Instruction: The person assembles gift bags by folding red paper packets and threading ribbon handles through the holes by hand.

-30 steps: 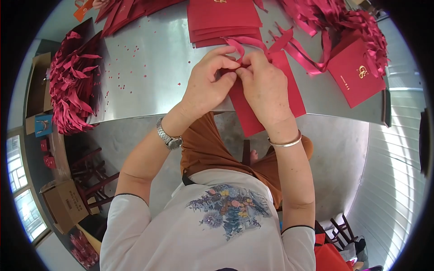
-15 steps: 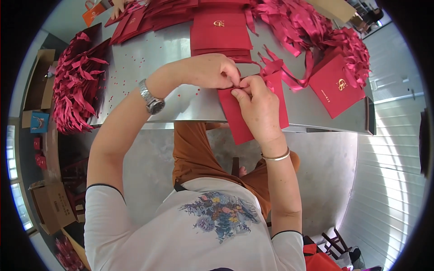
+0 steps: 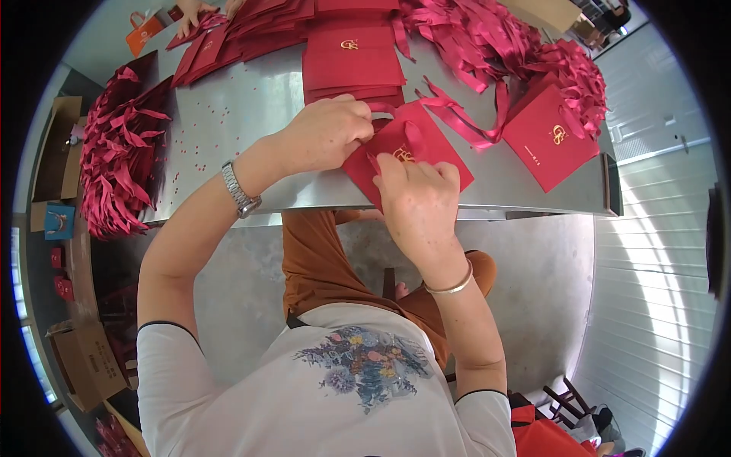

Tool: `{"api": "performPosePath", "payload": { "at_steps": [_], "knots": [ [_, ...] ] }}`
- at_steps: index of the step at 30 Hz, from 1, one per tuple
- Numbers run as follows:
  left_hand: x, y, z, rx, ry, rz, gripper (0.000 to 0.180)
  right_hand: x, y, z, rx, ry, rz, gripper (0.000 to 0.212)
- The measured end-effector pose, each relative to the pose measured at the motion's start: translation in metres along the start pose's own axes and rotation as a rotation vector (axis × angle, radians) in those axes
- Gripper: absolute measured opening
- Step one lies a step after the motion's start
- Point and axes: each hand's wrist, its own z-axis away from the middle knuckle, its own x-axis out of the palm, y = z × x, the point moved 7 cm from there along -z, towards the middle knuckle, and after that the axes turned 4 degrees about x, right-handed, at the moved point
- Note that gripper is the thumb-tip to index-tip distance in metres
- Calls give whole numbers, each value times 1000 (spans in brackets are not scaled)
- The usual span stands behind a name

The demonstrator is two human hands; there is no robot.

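Observation:
A red paper gift bag (image 3: 440, 145) with a gold emblem lies tilted at the table's near edge, between my hands. My left hand (image 3: 331, 133) is closed at the bag's upper left edge, where a loop of red ribbon (image 3: 381, 107) shows beside the knuckles; its fingertips are partly hidden. Lower down, my right hand (image 3: 419, 194) grips the bag with bent fingers and thumb, covering part of the emblem. A ribbon end pokes out by that thumb. Just beyond the bag, a loose ribbon tail (image 3: 457, 118) trails across the table.
Red bags are stacked (image 3: 354, 61) at the far middle of the metal table (image 3: 266, 84). Ribboned bags crowd the left (image 3: 118, 164) and far right (image 3: 487, 38); one bag (image 3: 550, 141) lies at right. Red confetti-like bits dot the table. Another person's hand (image 3: 190, 17) is at far left.
The bag has turned and shifted up and left, bringing its emblem side into view. My hands have moved apart, the left one leftward and the right one downward.

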Motion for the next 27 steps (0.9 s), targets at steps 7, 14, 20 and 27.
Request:
{"api": "performPosePath", "payload": {
  "at_steps": [7, 14, 20, 27],
  "knots": [
    [4, -10, 13, -62, 12, -16, 5, -9, 35, 49, 193, 215, -239, 53],
    [5, -15, 15, -116, 27, 52, 7, 23, 48, 49, 276, -110, -78, 71],
    [5, -10, 14, -176, -21, -22, 8, 19, 47, 47, 290, -133, -79, 65],
    [11, -12, 17, -174, -5, 28, 6, 10, 90, -5, 635, -166, -599, 36]
  ]
}}
